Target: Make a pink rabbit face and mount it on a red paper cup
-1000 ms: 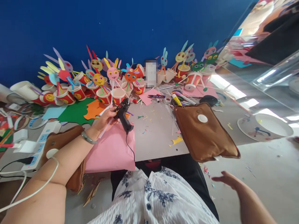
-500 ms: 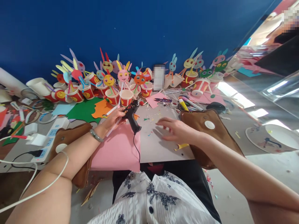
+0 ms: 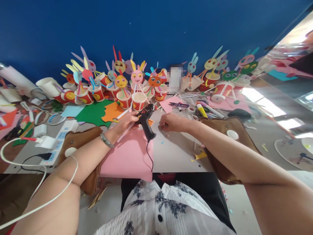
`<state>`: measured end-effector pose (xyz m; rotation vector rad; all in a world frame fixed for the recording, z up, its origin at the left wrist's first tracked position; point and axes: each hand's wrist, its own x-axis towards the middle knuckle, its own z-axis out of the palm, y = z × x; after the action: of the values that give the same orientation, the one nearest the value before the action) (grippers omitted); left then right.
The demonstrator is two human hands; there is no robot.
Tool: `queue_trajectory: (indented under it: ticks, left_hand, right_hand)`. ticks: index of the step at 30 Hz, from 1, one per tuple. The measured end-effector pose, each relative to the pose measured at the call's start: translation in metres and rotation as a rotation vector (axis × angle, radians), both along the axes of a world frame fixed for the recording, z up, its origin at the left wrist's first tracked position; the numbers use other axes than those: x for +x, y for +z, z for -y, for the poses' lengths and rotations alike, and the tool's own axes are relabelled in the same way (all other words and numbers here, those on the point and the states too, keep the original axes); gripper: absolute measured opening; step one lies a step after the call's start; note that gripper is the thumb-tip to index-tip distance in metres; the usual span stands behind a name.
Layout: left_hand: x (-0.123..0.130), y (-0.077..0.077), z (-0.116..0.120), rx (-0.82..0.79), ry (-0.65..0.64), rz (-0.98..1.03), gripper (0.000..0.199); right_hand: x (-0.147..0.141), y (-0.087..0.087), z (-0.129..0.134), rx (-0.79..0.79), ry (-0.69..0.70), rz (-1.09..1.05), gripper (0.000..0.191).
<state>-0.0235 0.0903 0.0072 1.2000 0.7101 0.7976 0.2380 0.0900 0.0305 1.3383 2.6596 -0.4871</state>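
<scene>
My left hand is closed at the left end of a black glue gun, whose handle points down and toward me. A pale, narrow stick slants out below the same hand; whether the fingers grip it too is unclear. To the right of the gun, my right hand rests low at the grey tabletop with its fingers curled together. Small paper scraps lie about its fingertips, and what it pinches, if anything, is hidden. Pink paper spreads beneath the gun and its cord.
Paper cups with rabbit-faced figures line the blue wall. Green paper and orange paper lie behind my left hand. Brown pads sit under my forearms. Scissors, markers and a power strip stand around.
My right hand has moved left and down to the table, and its spread fingers have curled. My left hand stays on the glue gun. The view has shifted slightly.
</scene>
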Motion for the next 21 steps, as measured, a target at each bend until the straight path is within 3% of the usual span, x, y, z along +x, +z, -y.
queue_trajectory:
  ticks: [6, 11, 18, 21]
  left_hand:
    - [-0.001, -0.002, 0.001, -0.003, 0.005, -0.011, 0.019]
    - [0.000, 0.001, 0.002, -0.040, 0.006, -0.003, 0.021]
    - [0.005, 0.011, 0.010, -0.051, 0.061, -0.033, 0.022]
    - [0.008, 0.012, 0.012, -0.057, 0.072, -0.046, 0.025]
  right_hand:
    - [0.004, 0.000, 0.000, -0.013, -0.084, -0.050, 0.014]
    - [0.021, 0.000, 0.017, -0.162, -0.085, -0.135, 0.016]
    - [0.016, -0.021, 0.036, -0.027, -0.071, -0.071, 0.012]
    - [0.018, -0.018, 0.045, -0.022, -0.097, -0.070, 0.009]
